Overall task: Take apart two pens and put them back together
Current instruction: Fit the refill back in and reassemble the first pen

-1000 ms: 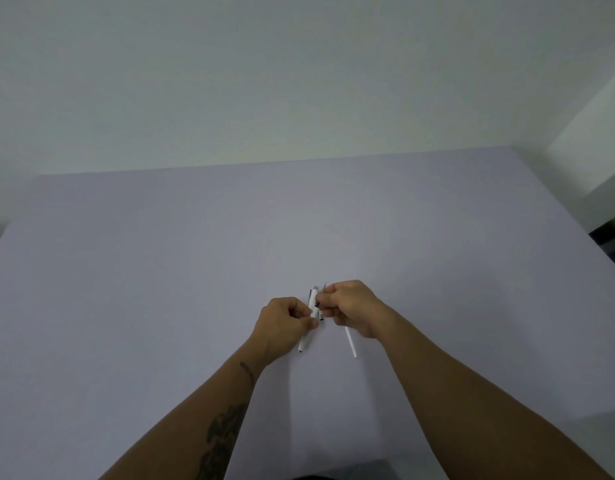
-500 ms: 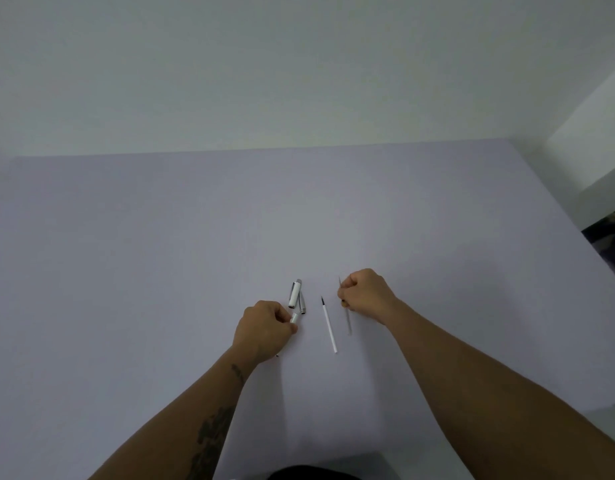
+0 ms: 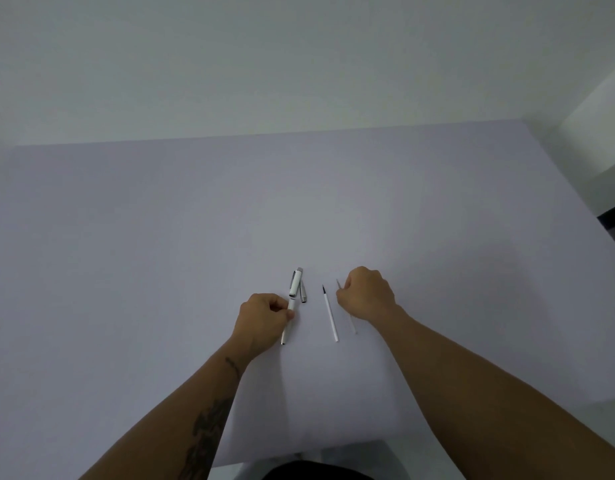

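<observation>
Since the earlier frame the hands are parting: left hand (image 3: 264, 315) pinching the white barrel (image 3: 287, 325), right hand (image 3: 366, 295) fisted on a thin rod (image 3: 351, 323), white refill (image 3: 330, 315) lying lengthwise between, nearer the right

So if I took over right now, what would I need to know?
Left hand: closed on a white pen barrel lying on the table.
Right hand: closed on a thin clear refill.
A white cap and a small grey piece lie just beyond the barrel. A white refill lies loose between the hands.
Done: pens look taken apart.
Left: put both back together.
</observation>
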{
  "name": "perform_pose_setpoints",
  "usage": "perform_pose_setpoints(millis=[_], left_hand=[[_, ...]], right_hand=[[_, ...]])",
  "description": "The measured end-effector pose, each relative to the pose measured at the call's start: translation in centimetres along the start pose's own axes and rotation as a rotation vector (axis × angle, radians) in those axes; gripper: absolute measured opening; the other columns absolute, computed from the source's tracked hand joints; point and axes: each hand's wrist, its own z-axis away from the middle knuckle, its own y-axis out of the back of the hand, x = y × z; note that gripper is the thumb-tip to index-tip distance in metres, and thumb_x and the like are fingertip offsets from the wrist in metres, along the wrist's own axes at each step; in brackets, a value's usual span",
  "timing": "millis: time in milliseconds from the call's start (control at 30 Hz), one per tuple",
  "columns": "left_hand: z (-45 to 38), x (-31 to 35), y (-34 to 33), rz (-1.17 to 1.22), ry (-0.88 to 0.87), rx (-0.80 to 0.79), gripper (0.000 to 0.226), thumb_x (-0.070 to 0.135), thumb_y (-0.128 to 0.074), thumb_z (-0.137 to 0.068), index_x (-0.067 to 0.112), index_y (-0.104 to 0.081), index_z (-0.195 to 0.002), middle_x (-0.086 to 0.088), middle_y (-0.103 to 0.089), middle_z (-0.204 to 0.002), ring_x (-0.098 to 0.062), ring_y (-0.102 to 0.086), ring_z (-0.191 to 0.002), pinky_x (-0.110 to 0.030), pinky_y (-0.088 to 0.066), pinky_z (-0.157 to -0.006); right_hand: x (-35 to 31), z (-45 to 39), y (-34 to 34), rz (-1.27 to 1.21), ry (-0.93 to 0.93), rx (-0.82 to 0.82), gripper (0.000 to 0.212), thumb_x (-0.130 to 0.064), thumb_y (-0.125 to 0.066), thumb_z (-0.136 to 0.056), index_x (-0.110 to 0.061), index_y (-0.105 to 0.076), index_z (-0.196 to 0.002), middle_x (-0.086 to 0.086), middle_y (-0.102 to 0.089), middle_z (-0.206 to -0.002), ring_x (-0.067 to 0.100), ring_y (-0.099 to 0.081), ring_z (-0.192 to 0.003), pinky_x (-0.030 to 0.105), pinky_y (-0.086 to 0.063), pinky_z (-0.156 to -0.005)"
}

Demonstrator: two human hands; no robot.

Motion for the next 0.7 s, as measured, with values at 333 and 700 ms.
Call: perform_pose_setpoints(millis=[333, 700], left_hand=[[0.7, -0.2, 1.0, 0.085, -0.035, 0.005, 0.012, 0.016, -0.068, -0.083, 0.021, -0.071, -0.073, 0.006, -0.068, -0.071, -0.008, -0.057, -0.062, -0.019, -0.041, -0.057], [1.6, -1.6, 2.6, 0.028, -0.056, 0.007, 0.011, 0.016, -0.066, -0.084, 0.018, -0.070, -0.074, 0.006, -0.065, -0.068, -0.007, -0.053, -0.057, -0.018, -0.041, -0.055]], right_hand=[[-2.3, 2.7, -2.2, 0.138, 0.091, -0.003, 0.021, -0.022, -0.059, -0.078, -0.018, -0.041, -0.067, 0.000, -0.048, -0.077, 0.025, -0.053, -0.073, 0.027, -0.038, -0.061], [-2.6, 3.9, -3.4, 0.142, 0.088, 0.027, 0.022, -0.012, -0.056, -0.075, -0.019, -0.037, -0.066, -0.001, -0.041, -0.073, 0.028, -0.063, -0.088, 0.029, -0.041, -0.065]])
